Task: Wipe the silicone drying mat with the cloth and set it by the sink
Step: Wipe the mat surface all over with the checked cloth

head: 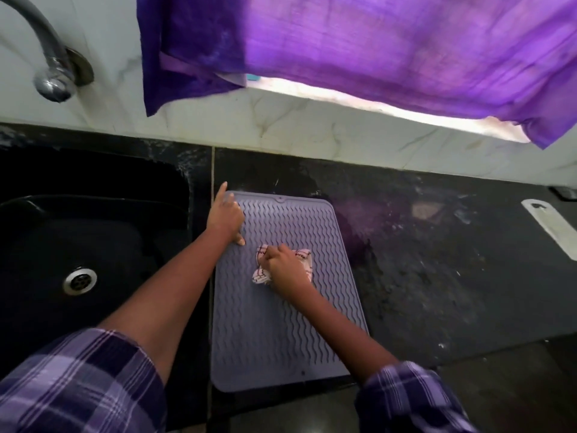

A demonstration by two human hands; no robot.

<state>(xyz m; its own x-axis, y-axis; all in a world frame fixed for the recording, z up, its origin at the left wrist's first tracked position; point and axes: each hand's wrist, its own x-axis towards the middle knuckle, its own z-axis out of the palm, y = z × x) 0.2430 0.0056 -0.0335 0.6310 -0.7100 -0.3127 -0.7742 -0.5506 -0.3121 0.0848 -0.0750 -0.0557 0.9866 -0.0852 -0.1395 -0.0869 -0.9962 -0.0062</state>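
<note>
A grey-lilac silicone drying mat (281,332) with wavy ridges lies flat on the black counter, just right of the sink (78,245). My left hand (225,217) presses on the mat's far left corner, with the index finger stretched out and the thumb flat on the ridges. My right hand (285,265) grips a bunched white cloth with red stitching (262,275) and holds it down on the middle of the mat. Much of the cloth is hidden under my fingers.
The black sink has a steel drain (79,280), and a chrome tap (50,57) comes out of the marble wall above it. A purple curtain (390,48) hangs over the window ledge. On the stained counter (437,260) a white flat utensil (551,225) lies at the far right.
</note>
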